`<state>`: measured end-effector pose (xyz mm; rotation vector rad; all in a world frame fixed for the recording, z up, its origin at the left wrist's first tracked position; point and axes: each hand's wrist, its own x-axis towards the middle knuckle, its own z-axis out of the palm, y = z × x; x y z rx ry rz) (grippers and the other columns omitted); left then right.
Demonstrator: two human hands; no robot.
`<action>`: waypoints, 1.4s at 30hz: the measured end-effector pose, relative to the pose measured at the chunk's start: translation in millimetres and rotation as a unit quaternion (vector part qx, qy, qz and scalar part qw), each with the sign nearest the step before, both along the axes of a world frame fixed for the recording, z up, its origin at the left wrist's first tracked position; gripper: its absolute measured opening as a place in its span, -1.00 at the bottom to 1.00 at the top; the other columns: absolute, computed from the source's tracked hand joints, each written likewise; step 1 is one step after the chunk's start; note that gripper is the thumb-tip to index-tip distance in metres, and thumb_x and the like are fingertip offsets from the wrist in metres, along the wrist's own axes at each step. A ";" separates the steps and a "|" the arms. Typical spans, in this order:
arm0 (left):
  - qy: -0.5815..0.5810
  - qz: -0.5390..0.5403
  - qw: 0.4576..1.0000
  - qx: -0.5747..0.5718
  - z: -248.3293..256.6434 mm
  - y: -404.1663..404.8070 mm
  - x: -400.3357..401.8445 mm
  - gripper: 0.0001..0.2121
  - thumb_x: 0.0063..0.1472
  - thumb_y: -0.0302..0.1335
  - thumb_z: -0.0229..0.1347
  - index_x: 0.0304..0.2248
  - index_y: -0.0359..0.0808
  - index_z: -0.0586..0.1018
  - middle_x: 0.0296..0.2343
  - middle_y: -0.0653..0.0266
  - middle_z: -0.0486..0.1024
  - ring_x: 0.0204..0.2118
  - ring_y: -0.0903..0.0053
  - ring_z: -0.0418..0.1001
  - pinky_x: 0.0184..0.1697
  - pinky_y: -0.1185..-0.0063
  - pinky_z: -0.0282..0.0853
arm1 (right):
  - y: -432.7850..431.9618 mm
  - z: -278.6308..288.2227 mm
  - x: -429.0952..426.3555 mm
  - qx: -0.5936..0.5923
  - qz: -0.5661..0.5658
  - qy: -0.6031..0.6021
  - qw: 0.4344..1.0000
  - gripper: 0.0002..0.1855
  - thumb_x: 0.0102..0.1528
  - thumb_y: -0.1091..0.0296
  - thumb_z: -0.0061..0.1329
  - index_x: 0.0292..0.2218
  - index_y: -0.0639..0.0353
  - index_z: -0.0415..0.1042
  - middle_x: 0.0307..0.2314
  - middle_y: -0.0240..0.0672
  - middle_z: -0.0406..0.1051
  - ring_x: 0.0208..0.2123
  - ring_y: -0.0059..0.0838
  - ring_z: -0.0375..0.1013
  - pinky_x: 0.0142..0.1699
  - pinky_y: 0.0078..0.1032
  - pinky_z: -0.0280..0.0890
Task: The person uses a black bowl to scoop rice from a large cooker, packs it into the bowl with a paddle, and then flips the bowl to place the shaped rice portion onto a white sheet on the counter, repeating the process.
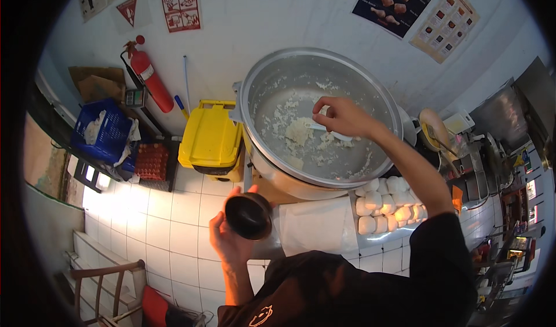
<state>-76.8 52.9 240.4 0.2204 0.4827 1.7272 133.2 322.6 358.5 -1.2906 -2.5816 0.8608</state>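
My left hand point(234, 236) holds a small black bowl point(245, 216) below and to the left of a large round metal pot point(278, 71). The bowl's dark inside faces the camera, and I see nothing in it. Over the pot is my right hand point(334, 116), fingers curled, thumb and index finger near each other. A white rice paddle point(341, 136) lies partly beneath that hand; whether the fingers touch it, I cannot tell. Cooked rice point(299, 131) is clumped at the pot's bottom, with grains scattered on the bottom and walls.
White paper sheets point(317, 225) and rows of rounded white wrapped portions point(384, 205) lie in front of the pot. A yellow lidded bin point(210, 136) stands at its left. Further left are a fire extinguisher point(152, 79), a blue crate point(102, 131) and stacked red trays point(151, 162). Cookware point(432, 131) stands right.
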 end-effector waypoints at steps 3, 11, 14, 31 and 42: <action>-0.077 0.013 0.996 0.039 24.3 -0.6 -17.5 -0.41 0.29 -0.17 -0.23 0.22 -0.27 0.02 0.12 -0.21 0.10 0.07 -0.12 0.25 0.17 0.02 0.11 | 85.9 -93.7 14.6 0.028 0.056 -0.274 0.960 -0.62 0.03 0.14 0.03 -0.19 0.22 0.43 -0.66 -0.30 0.48 -0.57 -0.30 0.51 -0.31 -0.41 0.39; -0.014 0.124 0.986 0.109 14.4 -3.8 -29.4 -0.38 0.27 -0.11 -0.16 0.24 -0.11 -0.01 0.12 -0.29 0.05 -0.07 -0.09 0.39 -0.26 0.19 0.50 | 102.0 -115.9 20.0 0.055 0.142 -0.340 0.928 -0.68 -0.01 0.19 0.03 -0.23 0.13 0.49 -0.47 -0.19 0.52 -0.46 -0.30 0.54 -0.32 -0.34 0.42; 0.071 0.132 0.987 0.065 23.4 18.8 -22.8 -0.39 0.27 -0.07 -0.23 0.20 -0.22 0.03 0.00 -0.30 0.25 0.00 -0.04 0.35 -0.09 0.15 0.43 | 99.4 -56.9 43.1 -0.223 0.062 -0.254 0.939 -0.69 0.03 0.11 0.01 -0.27 0.11 0.51 -0.43 -0.22 0.53 -0.44 -0.43 0.53 -0.40 -0.41 0.41; 0.521 0.216 0.826 0.012 65.6 195.4 20.8 -0.56 0.35 -0.25 -0.36 -0.16 -0.40 0.47 -0.33 0.10 0.50 -0.27 0.39 0.45 -0.15 0.57 0.30 | 180.5 -107.6 62.8 -0.128 0.159 -0.229 0.952 -0.76 0.10 0.39 -0.18 -0.28 0.33 0.45 -0.38 -0.09 0.49 -0.29 -0.20 0.45 -0.16 -0.32 0.26; 0.592 0.245 0.768 -0.012 68.3 193.4 19.0 -0.67 0.34 -0.34 -0.28 -0.14 -0.37 0.44 -0.38 0.11 0.49 -0.34 0.43 0.45 -0.21 0.56 0.31 | 99.3 -79.9 -43.8 -0.051 0.333 -0.221 0.916 -0.75 0.08 0.38 -0.14 -0.23 0.29 0.45 -0.38 -0.06 0.48 -0.28 -0.05 0.46 -0.17 -0.20 0.30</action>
